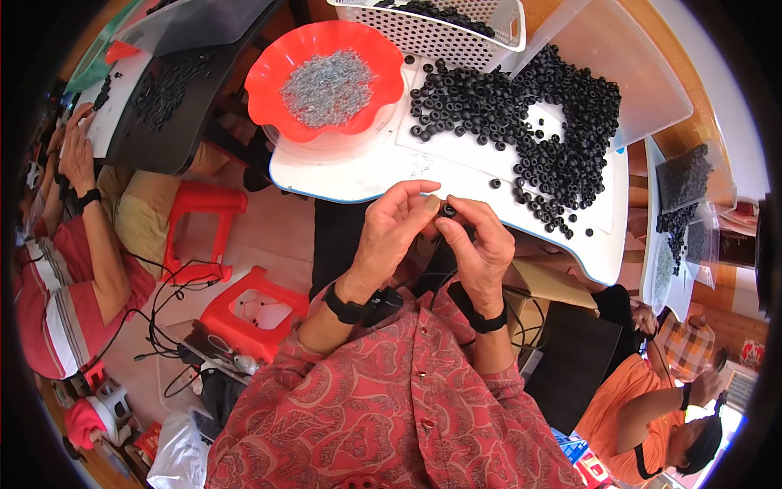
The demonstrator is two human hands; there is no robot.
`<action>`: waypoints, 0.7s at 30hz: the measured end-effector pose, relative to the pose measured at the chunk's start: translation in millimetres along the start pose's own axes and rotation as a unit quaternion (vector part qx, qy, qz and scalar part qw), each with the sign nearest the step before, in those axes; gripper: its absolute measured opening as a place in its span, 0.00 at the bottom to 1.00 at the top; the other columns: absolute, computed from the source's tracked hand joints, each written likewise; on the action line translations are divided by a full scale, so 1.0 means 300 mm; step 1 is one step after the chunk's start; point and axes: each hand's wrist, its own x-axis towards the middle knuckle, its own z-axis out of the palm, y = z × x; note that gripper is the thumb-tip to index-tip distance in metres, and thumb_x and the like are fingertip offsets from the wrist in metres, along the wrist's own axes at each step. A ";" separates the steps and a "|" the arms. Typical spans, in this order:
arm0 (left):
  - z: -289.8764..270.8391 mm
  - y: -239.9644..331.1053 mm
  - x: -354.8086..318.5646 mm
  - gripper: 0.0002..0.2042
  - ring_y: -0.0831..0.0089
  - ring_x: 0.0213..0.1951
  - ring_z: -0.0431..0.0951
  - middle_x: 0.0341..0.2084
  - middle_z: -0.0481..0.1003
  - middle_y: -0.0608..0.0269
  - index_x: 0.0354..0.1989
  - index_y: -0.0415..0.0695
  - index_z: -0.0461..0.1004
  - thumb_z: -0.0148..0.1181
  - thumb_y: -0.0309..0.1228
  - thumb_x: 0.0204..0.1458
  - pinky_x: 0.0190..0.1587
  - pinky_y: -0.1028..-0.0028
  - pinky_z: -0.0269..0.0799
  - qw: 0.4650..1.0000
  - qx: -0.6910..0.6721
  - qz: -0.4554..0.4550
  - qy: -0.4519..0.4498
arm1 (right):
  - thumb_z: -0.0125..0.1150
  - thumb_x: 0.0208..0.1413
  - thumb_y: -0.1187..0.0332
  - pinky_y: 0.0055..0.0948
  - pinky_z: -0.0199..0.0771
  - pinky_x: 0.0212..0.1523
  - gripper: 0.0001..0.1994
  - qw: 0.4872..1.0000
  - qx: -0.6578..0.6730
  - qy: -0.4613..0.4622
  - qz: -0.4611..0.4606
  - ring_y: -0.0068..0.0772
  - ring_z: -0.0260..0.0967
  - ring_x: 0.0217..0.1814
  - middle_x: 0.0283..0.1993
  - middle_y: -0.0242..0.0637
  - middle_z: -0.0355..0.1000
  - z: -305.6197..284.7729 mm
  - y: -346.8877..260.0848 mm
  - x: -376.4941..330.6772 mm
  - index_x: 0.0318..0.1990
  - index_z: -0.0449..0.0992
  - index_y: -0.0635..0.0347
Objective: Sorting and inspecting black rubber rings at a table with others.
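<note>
- Closest in, the person's two forearms rise from the lower edge in patterned red sleeves, each wrist wearing a dark band.
- The left hand [391,224] and right hand [481,240] meet just in front of the near rim of the white table [456,175], fingertips pressed together.
- Between them sits one small black ring [449,209]: the right hand's thumb and forefinger pinch it, while the left hand's curled fingers close against it from the other side (whether the left hand also holds some tiny part I cannot tell).
- Judging from this, the step in hand is the fitting or checking of a single ring; the next move would call for a steady pinch and fine fingertip alignment, since the piece is small and easy to drop.
- Just beyond the hands, a heap of black rings [538,122] spreads across the table, with a few strays near its edge.
- To its left stands a red bowl [326,77] holding a mound of small grey metal bits, too fine to tell apart.
- Farther off, a white perforated basket [440,28] is cut off by the upper edge.
- At the sides, other people work at their own trays; the one on the left shows only an arm and striped clothing, and the one at lower right is partly cut off by the rim.
</note>
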 end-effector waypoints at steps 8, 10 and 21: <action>-0.004 0.010 0.006 0.31 0.69 0.57 0.70 0.58 0.68 0.49 0.64 0.33 0.61 0.65 0.31 0.54 0.60 0.70 0.67 0.989 0.009 0.019 -0.144 | 0.67 0.50 0.80 0.18 0.72 0.36 0.13 0.987 0.135 -0.004 0.084 0.21 0.73 0.37 0.39 0.35 0.76 0.006 0.011 -0.016 0.45 0.78 0.66; -0.002 0.007 0.003 0.26 0.74 0.54 0.72 0.56 0.71 0.57 0.62 0.37 0.66 0.64 0.30 0.55 0.57 0.75 0.68 0.991 0.003 0.017 -0.130 | 0.67 0.50 0.80 0.18 0.72 0.35 0.13 0.984 0.166 0.010 0.071 0.20 0.73 0.36 0.39 0.35 0.76 0.014 0.014 -0.016 0.45 0.78 0.66; -0.003 -0.002 0.004 0.25 0.67 0.56 0.72 0.56 0.71 0.48 0.60 0.31 0.67 0.63 0.31 0.56 0.62 0.68 0.66 0.992 0.069 0.044 -0.098 | 0.66 0.52 0.79 0.17 0.72 0.36 0.11 0.986 0.149 0.023 0.073 0.18 0.71 0.36 0.39 0.34 0.75 0.031 0.003 -0.012 0.44 0.78 0.66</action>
